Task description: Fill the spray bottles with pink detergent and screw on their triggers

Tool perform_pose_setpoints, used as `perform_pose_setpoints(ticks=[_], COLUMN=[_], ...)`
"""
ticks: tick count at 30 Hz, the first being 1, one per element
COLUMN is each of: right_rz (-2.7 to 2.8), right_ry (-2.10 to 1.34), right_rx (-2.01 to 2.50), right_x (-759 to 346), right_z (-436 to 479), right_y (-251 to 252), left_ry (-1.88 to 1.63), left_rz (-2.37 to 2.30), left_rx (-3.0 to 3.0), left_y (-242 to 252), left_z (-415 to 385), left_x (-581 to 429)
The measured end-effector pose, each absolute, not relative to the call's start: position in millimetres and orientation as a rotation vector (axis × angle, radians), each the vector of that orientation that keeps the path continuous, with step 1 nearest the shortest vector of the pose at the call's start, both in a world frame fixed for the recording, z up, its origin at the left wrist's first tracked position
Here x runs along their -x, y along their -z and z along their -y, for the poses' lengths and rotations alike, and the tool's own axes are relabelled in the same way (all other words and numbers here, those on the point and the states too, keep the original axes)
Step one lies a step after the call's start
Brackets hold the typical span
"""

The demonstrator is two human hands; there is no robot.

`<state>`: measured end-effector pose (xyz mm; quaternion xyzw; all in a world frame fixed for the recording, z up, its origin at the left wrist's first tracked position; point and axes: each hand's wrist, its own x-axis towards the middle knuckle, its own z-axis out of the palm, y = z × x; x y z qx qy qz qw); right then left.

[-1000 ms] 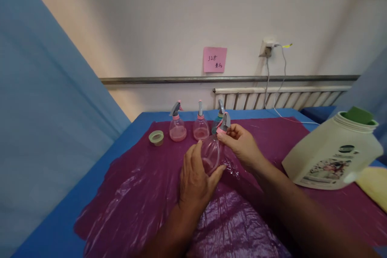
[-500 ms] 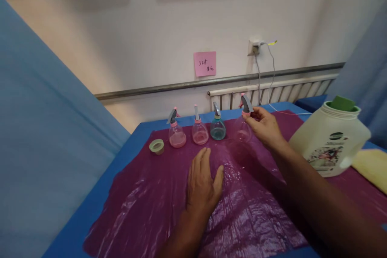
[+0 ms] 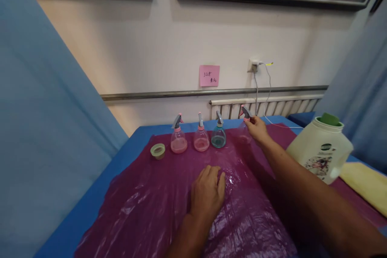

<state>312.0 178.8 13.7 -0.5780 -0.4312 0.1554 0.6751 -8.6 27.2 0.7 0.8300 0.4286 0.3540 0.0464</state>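
– Grip, rt side: what do we see?
– Our right hand (image 3: 256, 127) pinches the trigger head of the clear spray bottle (image 3: 243, 137), thumb & fingers closed on it. It's upright at the far end of the purple sheet (image 3: 151, 213), just beside the teal bottle (image 3: 218, 139).
– Lt?
– Our left hand (image 3: 208, 193) lies palm down on the sheet, fingers loose, holding nothing.
– Around?
– A pink bottle (image 3: 201, 142), another pink one (image 3: 178, 144), a green cap (image 3: 157, 150); a white jug (image 3: 317, 155) near our rt forearm.
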Motion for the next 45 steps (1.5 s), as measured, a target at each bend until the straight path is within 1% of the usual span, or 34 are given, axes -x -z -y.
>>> perform_pose_setpoints(ticks=[6, 12, 18, 22, 25, 30, 37, 41, 45], right_rz=[1.022, 1.049, 0.910, 0.963, 1.094, 1.293, 1.275, 1.289, 1.333], right_ry=[-0.337, -0.317, -0.091, 0.003, -0.053, -0.199, -0.310, -0.300, -0.315], right_rx=[1.335, 1.342, 1.378, 1.342, 1.333, 1.376, 1.562, 1.541, 1.476], right_x=[-322, -326, -310, -284, -260, -224, -201, -206, -217], right_z=[-182, -180, -157, -137, -138, -167, -199, -174, -118], right_y=[7, 8, 2, -8, -14, -15, -26, -39, -52], left_ry=[-1.029, -0.987, -0.991, -0.947, -0.922, -0.930, -0.888, -0.926, -1.034], left_rz=[-1.342, -1.334, -1.348, -1.365, -1.361, -1.353, -1.388, -1.429, -1.408], left_rx=[-2.541, -2.545, -2.553, -2.541, -2.548, -2.543, -2.497, -2.418, -2.257], left_y=[0, -5, -2, -1, -2, -3, -4, -5, -8], left_z=[-26, -22, -23, -21, -19, -18, -20, -20, -18], left_x=[7, 6, 5, 2, 1, 2, 3, 2, -2])
